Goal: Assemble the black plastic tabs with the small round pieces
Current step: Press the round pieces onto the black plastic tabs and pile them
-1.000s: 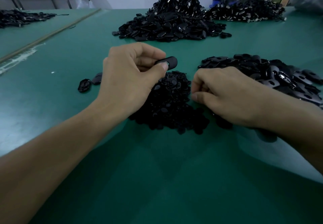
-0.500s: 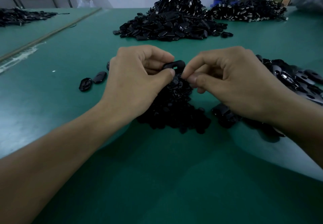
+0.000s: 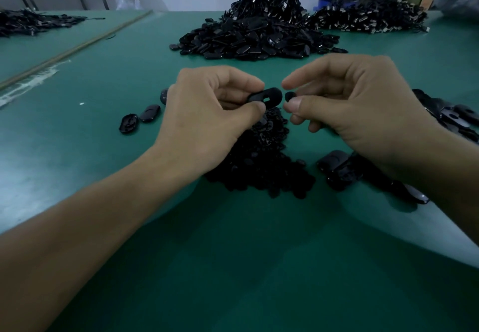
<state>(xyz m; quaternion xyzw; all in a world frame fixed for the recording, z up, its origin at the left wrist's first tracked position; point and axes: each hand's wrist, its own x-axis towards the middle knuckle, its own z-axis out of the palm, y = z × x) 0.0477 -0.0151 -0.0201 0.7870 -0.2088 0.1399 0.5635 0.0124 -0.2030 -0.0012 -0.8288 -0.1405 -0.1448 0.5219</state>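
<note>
My left hand (image 3: 207, 121) pinches a black oval plastic tab (image 3: 267, 95) between thumb and fingers, its slotted end pointing right. My right hand (image 3: 357, 108) pinches a small round black piece (image 3: 290, 96) just right of the tab's end, a narrow gap between them. Under both hands lies a heap of small round pieces (image 3: 261, 160). A spread of loose tabs (image 3: 451, 116) lies to the right, partly hidden by my right forearm.
Three single tabs (image 3: 140, 119) lie left of my left hand on the green table (image 3: 233, 267). A big pile of black parts (image 3: 259, 33) sits at the far middle, another pile (image 3: 370, 17) far right, another (image 3: 33, 21) far left.
My right hand rose from the heap with a round piece and came up to the tab in my left hand. It now sits slightly right of the tab's end.
</note>
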